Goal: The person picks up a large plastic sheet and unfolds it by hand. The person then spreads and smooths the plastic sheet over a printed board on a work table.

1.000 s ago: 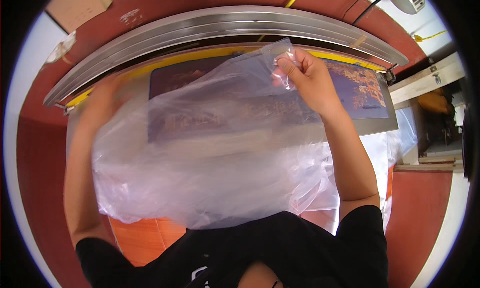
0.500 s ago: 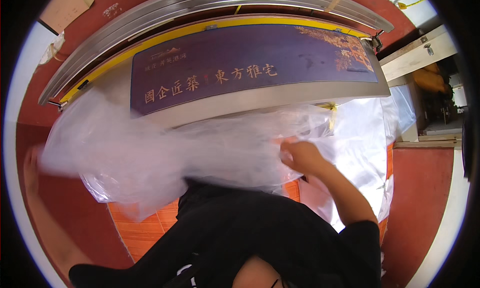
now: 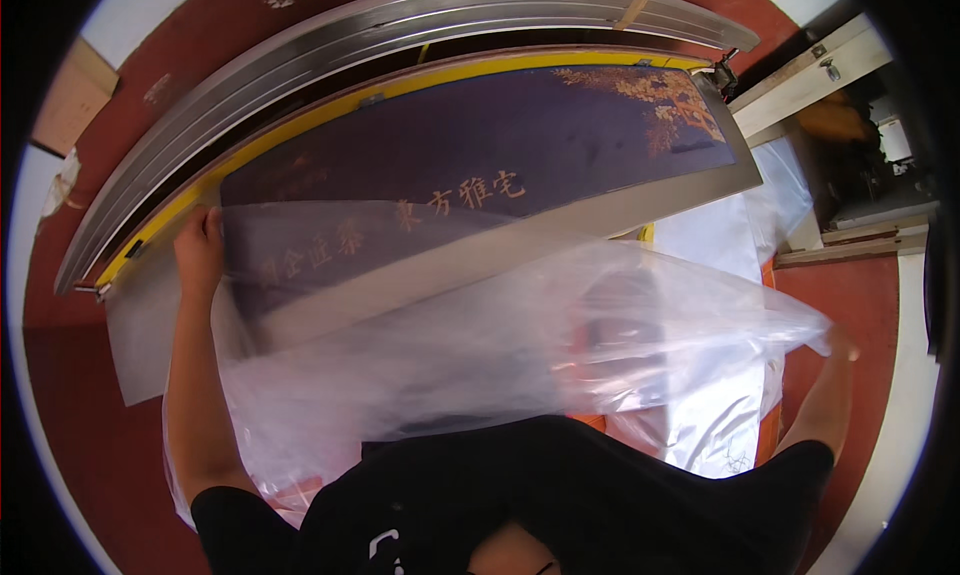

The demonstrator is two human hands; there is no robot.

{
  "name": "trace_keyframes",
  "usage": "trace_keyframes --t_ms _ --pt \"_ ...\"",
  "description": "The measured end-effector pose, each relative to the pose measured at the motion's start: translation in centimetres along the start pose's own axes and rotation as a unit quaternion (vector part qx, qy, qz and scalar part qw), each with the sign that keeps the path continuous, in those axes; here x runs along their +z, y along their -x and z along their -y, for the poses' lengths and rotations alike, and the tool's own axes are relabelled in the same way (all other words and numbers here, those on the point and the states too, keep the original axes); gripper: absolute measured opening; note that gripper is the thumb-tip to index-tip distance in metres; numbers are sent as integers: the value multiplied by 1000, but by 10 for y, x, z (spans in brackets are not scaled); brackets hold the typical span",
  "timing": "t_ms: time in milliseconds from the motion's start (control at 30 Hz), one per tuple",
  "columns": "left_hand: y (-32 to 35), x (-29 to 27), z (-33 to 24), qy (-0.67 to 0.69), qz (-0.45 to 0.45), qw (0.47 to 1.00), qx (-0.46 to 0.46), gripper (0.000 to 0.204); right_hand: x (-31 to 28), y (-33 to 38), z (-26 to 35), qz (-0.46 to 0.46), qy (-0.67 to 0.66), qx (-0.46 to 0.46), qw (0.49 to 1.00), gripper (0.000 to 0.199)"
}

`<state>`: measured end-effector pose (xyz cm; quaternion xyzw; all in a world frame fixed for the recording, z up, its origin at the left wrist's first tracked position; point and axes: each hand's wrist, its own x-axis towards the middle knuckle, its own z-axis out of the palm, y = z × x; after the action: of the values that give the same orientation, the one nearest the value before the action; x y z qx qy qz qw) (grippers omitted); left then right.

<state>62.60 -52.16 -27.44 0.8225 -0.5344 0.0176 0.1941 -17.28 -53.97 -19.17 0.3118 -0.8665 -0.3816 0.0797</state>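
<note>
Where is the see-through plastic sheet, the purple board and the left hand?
plastic sheet (image 3: 520, 345), head view, its middle.
purple board (image 3: 520, 145), head view, bare face.
left hand (image 3: 198, 250), head view, back of hand.

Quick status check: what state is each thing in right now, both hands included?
Left hand: raised, gripping the upper left corner of the sheet.
Right hand: out to the right, holding the sheet's far end; fingers mostly hidden.
Clear plastic sheet: spread between both hands, slack and wrinkled, covering the panel's lower left.
Purple printed panel: lying flat, upper right part uncovered.
Metal rails: lying beyond the panel.
</note>
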Motion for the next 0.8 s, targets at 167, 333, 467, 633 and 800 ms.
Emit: trace_keyframes --t_ms 167,333,467,633,800 --pt "-38 14 33 -21 -80 995 50 23 -47 -98 45 -137 -152 -135 970 39" --pt "-6 1 156 -157 -32 987 -30 29 -104 22 240 -282 -313 -333 843 44" --pt "34 -40 207 -248 -16 953 -170 30 -116 14 240 -283 -350 -349 822 45" --pt "-2 -31 137 -336 -39 938 -73 24 -172 19 261 -167 -341 -104 919 46" --pt "-2 -33 142 -437 147 886 -57 25 -138 -23 241 -204 -456 -94 861 41"
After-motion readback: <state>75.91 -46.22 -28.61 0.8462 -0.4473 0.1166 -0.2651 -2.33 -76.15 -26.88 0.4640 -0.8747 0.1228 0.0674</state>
